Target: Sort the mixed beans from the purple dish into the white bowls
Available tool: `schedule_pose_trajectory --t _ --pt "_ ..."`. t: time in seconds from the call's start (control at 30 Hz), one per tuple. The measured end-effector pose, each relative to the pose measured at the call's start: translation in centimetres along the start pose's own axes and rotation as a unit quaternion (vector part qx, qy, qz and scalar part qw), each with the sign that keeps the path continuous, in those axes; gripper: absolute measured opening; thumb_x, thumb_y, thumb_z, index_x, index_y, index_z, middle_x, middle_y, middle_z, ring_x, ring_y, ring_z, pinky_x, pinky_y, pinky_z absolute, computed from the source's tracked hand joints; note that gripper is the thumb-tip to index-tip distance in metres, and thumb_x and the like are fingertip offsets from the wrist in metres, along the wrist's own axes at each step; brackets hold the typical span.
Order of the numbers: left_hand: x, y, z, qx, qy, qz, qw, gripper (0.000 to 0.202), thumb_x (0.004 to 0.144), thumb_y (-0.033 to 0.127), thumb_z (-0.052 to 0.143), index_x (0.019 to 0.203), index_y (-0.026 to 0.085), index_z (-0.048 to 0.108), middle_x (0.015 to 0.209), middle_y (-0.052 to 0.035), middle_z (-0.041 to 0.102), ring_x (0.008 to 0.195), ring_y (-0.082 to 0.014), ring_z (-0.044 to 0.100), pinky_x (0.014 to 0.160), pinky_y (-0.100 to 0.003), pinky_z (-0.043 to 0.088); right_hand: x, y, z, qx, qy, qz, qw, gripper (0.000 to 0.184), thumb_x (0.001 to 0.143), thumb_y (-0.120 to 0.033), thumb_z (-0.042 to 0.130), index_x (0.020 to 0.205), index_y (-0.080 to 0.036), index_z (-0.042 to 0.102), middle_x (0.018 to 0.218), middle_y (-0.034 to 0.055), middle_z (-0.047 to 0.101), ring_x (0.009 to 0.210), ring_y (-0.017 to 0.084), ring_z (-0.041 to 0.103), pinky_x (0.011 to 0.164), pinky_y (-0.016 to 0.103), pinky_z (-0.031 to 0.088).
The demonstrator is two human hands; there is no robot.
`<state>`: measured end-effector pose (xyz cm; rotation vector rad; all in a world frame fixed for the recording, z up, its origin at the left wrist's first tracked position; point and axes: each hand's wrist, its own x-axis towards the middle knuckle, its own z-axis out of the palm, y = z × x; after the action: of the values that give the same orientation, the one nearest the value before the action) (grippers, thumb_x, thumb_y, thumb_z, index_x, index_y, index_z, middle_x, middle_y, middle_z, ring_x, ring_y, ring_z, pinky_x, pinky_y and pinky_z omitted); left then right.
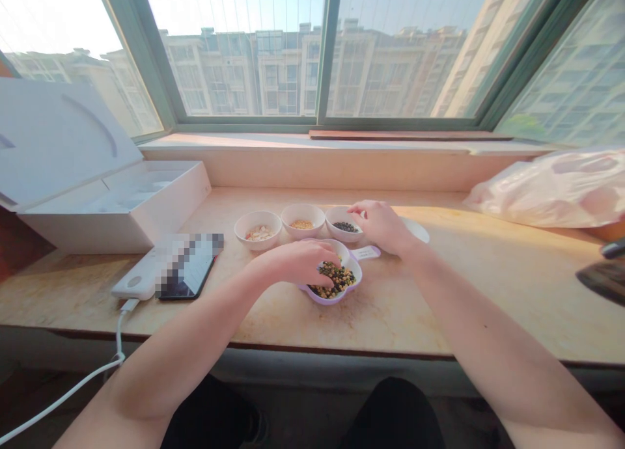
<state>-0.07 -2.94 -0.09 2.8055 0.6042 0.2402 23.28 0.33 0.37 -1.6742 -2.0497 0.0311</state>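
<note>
The left hand (297,261) lies palm down over the near left rim of a purple bowl (326,299), its fingers curled into the mixed beans (340,280) of dark and yellow kinds. The fingertips are hidden among the beans, so it cannot be told whether they grip any. The purple bowl stands on the bench (439,299) at the middle, with a short handle (366,252) pointing to 2 o'clock.

The right hand (383,226) hovers at 1 o'clock from the purple bowl, knuckles up, fingers bent down and drawn narrow, with their tips over the right rim of a small white bowl (336,216) holding black beans (346,227). Whether anything is pinched between the tips is too small to tell. Part of a white dish (418,231) shows just past this hand, at 3 o'clock.

At 9 o'clock from the black beans, touching or nearly so, stands a second white bowl (303,211) with yellow grains (301,224), and beside that a third white bowl (258,220) with pale and reddish pieces (258,233). The three form a row at 12 o'clock from the purple bowl.

Further out at 9 o'clock lie a dark phone (193,281) and a white power bank (139,278) with a white cable (73,387) hanging off the bench edge. An open white box (146,208) sits at 10 o'clock, and a plastic bag (551,189) rests at 2 o'clock under the window (322,58)
</note>
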Motion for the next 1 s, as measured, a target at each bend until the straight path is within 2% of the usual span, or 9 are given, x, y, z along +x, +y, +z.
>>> schedule_pose_trajectory --t 0.1,0.27,0.57,0.67,0.8,0.9,1.0 --pt "0.2 0.1 0.2 0.001 -0.001 0.014 1.000 0.018 0.084 0.018 0.077 0.102 0.023 0.079 0.107 -0.0045 0.075 0.099 -0.0215 0.070 0.087 -0.028 0.054 0.0 0.2 0.3 -0.023 -0.016 0.007 1.000 0.031 0.097 -0.020 0.054 0.112 -0.016 0.080 0.119 0.0107 0.079 0.108 0.028 0.071 0.099 0.040 0.050" --pt "0.3 -0.1 0.3 -0.013 0.002 0.017 1.000 0.019 0.087 0.010 0.071 0.095 0.025 0.081 0.094 -0.0007 0.076 0.087 -0.0169 0.071 0.078 -0.025 0.051 -0.1 0.2 0.6 -0.026 -0.021 0.016 0.999 0.032 0.097 -0.022 0.055 0.117 -0.017 0.079 0.125 0.0105 0.077 0.116 0.029 0.069 0.103 0.040 0.049" --pt "0.5 -0.2 0.6 -0.042 0.013 0.013 0.999 0.019 0.086 0.008 0.072 0.080 0.024 0.080 0.081 0.0014 0.074 0.075 -0.0151 0.068 0.073 -0.026 0.050 -0.1 0.1 0.6 -0.018 -0.018 0.012 1.000 0.028 0.096 -0.029 0.059 0.112 -0.019 0.079 0.116 0.0092 0.079 0.099 0.026 0.072 0.094 0.038 0.052" --pt "0.5 -0.2 0.7 -0.042 0.015 0.012 0.999 0.020 0.087 0.008 0.070 0.080 0.024 0.079 0.081 0.0023 0.074 0.075 -0.0142 0.067 0.072 -0.025 0.049 -0.1 0.0 0.5 -0.014 -0.020 0.009 1.000 0.028 0.096 -0.029 0.059 0.112 -0.018 0.080 0.115 0.0093 0.079 0.098 0.026 0.071 0.094 0.039 0.052" --pt "0.5 -0.1 0.6 -0.035 0.011 0.015 0.999 0.015 0.089 0.011 0.071 0.085 0.023 0.079 0.093 0.0002 0.076 0.084 -0.0150 0.070 0.076 -0.024 0.050 -0.2 -0.4 0.2 -0.010 -0.021 0.017 1.000 0.027 0.096 -0.028 0.061 0.112 -0.017 0.080 0.115 0.0101 0.079 0.098 0.026 0.071 0.095 0.040 0.052" --pt "0.4 -0.4 0.2 -0.031 0.041 -0.004 0.999 0.017 0.092 0.012 0.066 0.090 0.023 0.078 0.101 -0.0006 0.077 0.089 -0.0156 0.071 0.082 -0.025 0.051 -0.4 -0.9 -0.2 0.001 -0.019 0.015 1.000 0.027 0.095 -0.028 0.061 0.112 -0.018 0.080 0.118 0.0106 0.078 0.102 0.027 0.070 0.097 0.039 0.051" --pt "0.2 -1.3 -0.3 -0.011 0.124 -0.059 0.991 0.015 0.096 0.020 0.063 0.091 0.023 0.078 0.102 -0.0013 0.077 0.091 -0.0168 0.070 0.084 -0.028 0.051 -0.7 -1.5 -0.8 0.023 -0.023 0.002 0.999 0.027 0.094 -0.028 0.062 0.110 -0.017 0.080 0.110 0.0101 0.080 0.096 0.026 0.071 0.093 0.038 0.052"
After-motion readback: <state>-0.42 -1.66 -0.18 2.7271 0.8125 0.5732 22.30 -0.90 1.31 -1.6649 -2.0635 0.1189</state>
